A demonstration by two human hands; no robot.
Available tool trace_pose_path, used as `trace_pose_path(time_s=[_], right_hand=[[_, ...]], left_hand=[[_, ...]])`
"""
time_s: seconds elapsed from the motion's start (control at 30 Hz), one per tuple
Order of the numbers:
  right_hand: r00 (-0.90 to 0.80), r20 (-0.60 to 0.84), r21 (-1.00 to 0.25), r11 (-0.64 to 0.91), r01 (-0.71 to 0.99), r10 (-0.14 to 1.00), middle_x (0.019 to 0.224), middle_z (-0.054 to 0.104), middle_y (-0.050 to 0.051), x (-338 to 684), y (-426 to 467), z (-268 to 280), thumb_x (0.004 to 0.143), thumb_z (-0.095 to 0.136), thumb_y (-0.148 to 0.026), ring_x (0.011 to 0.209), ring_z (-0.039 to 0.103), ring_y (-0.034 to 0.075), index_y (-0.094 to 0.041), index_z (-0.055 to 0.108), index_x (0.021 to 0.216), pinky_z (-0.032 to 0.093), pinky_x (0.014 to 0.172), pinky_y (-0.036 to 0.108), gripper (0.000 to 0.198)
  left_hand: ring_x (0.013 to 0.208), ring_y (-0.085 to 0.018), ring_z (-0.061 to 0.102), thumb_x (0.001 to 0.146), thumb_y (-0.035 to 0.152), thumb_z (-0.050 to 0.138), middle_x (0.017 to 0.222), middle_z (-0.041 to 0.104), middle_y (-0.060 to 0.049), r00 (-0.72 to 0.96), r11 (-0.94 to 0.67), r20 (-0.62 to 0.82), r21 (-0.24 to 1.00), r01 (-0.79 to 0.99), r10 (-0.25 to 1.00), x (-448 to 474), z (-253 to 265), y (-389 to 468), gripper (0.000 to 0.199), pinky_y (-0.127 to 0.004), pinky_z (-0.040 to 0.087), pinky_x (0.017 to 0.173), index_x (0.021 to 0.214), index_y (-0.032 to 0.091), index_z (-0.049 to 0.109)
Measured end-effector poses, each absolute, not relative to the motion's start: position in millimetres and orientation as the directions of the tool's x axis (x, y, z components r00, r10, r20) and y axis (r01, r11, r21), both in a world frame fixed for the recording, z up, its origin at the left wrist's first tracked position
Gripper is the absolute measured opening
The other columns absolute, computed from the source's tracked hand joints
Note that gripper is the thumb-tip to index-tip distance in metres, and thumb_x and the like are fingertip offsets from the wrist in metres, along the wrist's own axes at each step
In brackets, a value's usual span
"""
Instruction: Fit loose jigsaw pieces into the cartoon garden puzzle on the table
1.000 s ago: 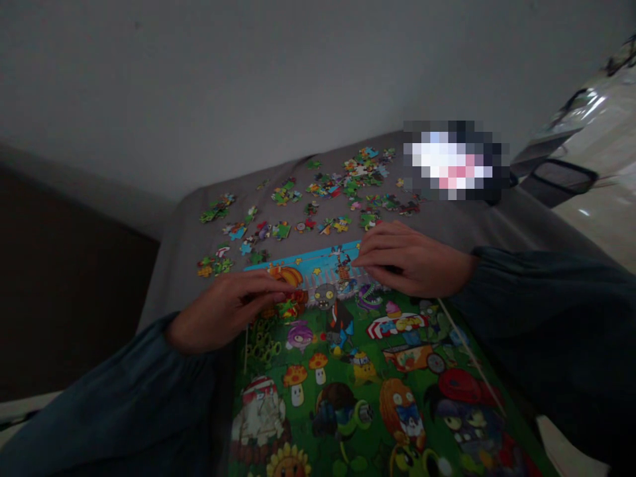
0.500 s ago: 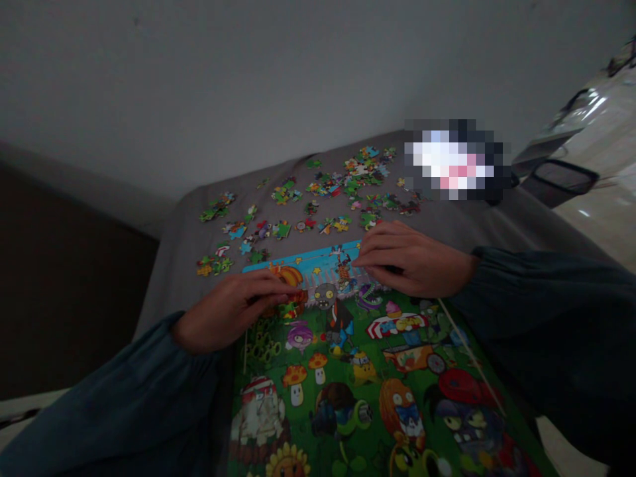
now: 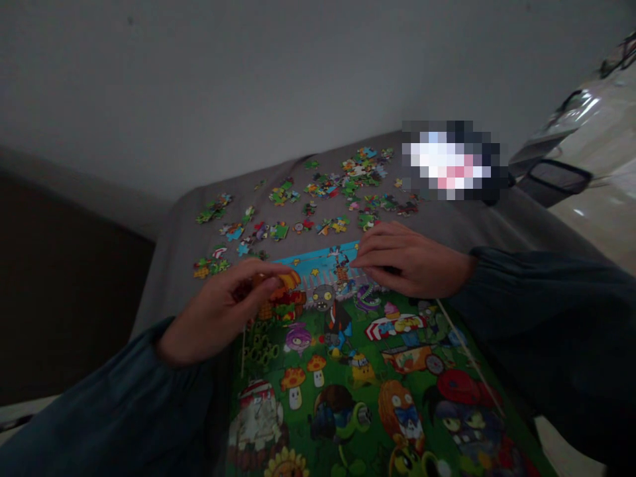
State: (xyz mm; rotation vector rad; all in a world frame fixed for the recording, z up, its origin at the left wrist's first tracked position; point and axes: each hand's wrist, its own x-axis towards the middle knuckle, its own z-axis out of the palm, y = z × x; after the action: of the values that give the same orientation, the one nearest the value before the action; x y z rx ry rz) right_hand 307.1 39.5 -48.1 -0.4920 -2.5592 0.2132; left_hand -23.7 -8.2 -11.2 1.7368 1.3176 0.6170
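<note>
Curling over the puzzle (image 3: 358, 381), left hand (image 3: 229, 298) and right hand (image 3: 406, 260) have near-closed grips, any hold unclear.

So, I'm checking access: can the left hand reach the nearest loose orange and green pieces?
Probably yes: only cloth shows between those pieces and the left hand, though its fingers point away.

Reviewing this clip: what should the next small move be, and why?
Perhaps ease the left hand back from the printed pumpkin: it covers the far left corner of the puzzle picture, and whether it pinches anything is unclear. The right hand, near that far edge's other end, could steady it.
</note>
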Motion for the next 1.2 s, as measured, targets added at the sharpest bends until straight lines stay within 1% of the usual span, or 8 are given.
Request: trace_pose_path(time_s=[0.1, 0.2, 0.3, 0.5, 0.67, 0.9, 1.03, 1.2], right_hand=[[-0.797, 0.466, -0.237, 0.922, 0.306, 0.384, 0.106, 0.077, 0.009, 306.8, 39.5, -48.3, 0.106, 0.051, -0.021, 0.107, 0.062, 0.024, -0.016, 0.074, 0.118, 0.050, 0.097, 0.043, 0.026], [-0.798, 0.463, -0.233, 0.922, 0.310, 0.386, 0.105, 0.077, 0.008, 306.6, 39.3, -47.9, 0.106, 0.051, -0.020, 0.105, 0.062, 0.024, -0.016, 0.074, 0.117, 0.050, 0.095, 0.043, 0.026], [-0.797, 0.463, -0.236, 0.921, 0.310, 0.387, 0.105, 0.077, 0.009, 306.5, 39.1, -47.7, 0.105, 0.052, -0.019, 0.105, 0.063, 0.024, -0.016, 0.074, 0.116, 0.049, 0.095, 0.043, 0.025], [-0.805, 0.457, -0.228, 0.924, 0.306, 0.379, 0.105, 0.077, 0.009, 307.0, 39.4, -48.7, 0.105, 0.052, -0.019, 0.105, 0.062, 0.024, -0.015, 0.074, 0.117, 0.049, 0.096, 0.042, 0.025], [-0.803, 0.462, -0.227, 0.925, 0.304, 0.377, 0.105, 0.077, 0.009, 307.0, 39.4, -49.5, 0.105, 0.052, -0.020, 0.106, 0.062, 0.024, -0.015, 0.073, 0.118, 0.049, 0.097, 0.042, 0.025], [-0.809, 0.457, -0.221, 0.928, 0.299, 0.369, 0.104, 0.077, 0.008, 306.4, 39.4, -47.5, 0.106, 0.051, -0.020, 0.103, 0.063, 0.023, -0.016, 0.073, 0.116, 0.050, 0.094, 0.041, 0.025], [-0.809, 0.461, -0.222, 0.930, 0.292, 0.364, 0.103, 0.077, 0.009, 305.8, 39.2, -46.8, 0.105, 0.051, -0.019, 0.102, 0.063, 0.023, -0.015, 0.074, 0.116, 0.050, 0.094, 0.042, 0.025], [-0.811, 0.454, -0.233, 0.927, 0.292, 0.370, 0.103, 0.077, 0.008, 305.6, 39.0, -47.0, 0.106, 0.050, -0.021, 0.102, 0.063, 0.023, -0.016, 0.074, 0.116, 0.050, 0.094, 0.041, 0.026]], left_hand=[[0.048, -0.006, 0.047, 0.093, 0.023, 0.071, 0.069, 0.063, 0.003, 0.182, 0.312, -0.319, 0.948, 0.070, 0.930, -10.2, -4.1, -14.4, 0.021, -0.011, 0.034, 0.037, 0.114, 0.024, 0.076], [0.054, -0.006, 0.060, 0.094, 0.006, 0.057, 0.096, 0.075, -0.004, 0.164, 0.550, -0.527, 0.771, -0.321, 0.834, -1.4, 3.2, -12.8, 0.030, -0.009, 0.036, 0.032, 0.115, 0.019, 0.074], [0.063, -0.010, 0.072, 0.103, 0.010, 0.040, 0.115, 0.077, -0.012, 0.202, 0.633, -0.622, 0.619, -0.464, 0.756, 0.8, 8.6, -8.3, 0.038, -0.011, 0.050, 0.038, 0.127, 0.016, 0.069], [0.102, -0.019, 0.080, 0.096, -0.004, 0.042, 0.130, 0.075, -0.016, 0.112, 0.565, -0.581, 0.700, -0.436, 0.806, 1.6, 3.8, -6.9, 0.055, -0.018, 0.067, 0.075, 0.145, 0.017, 0.058], [0.119, -0.021, 0.075, 0.091, -0.005, 0.059, 0.136, 0.074, -0.012, 0.112, 0.470, -0.459, 0.822, -0.321, 0.881, 0.3, -7.3, -10.7, 0.057, -0.018, 0.067, 0.082, 0.140, 0.022, 0.063], [0.091, -0.017, 0.080, 0.092, 0.016, 0.077, 0.125, 0.080, -0.010, 0.117, 0.377, -0.360, 0.908, -0.183, 0.925, -1.4, -15.7, -9.9, 0.034, -0.014, 0.062, 0.057, 0.125, 0.022, 0.073], [0.104, -0.021, 0.079, 0.100, 0.023, 0.063, 0.129, 0.078, -0.011, 0.139, 0.428, -0.405, 0.863, -0.269, 0.904, 0.4, -14.2, -7.3, 0.024, -0.024, 0.069, 0.075, 0.119, 0.019, 0.077], [0.101, -0.017, 0.079, 0.085, 0.009, 0.075, 0.129, 0.078, -0.007, 0.164, 0.446, -0.418, 0.869, -0.215, 0.894, -5.2, -12.8, -6.8, 0.047, -0.020, 0.066, 0.081, 0.130, 0.024, 0.072]])
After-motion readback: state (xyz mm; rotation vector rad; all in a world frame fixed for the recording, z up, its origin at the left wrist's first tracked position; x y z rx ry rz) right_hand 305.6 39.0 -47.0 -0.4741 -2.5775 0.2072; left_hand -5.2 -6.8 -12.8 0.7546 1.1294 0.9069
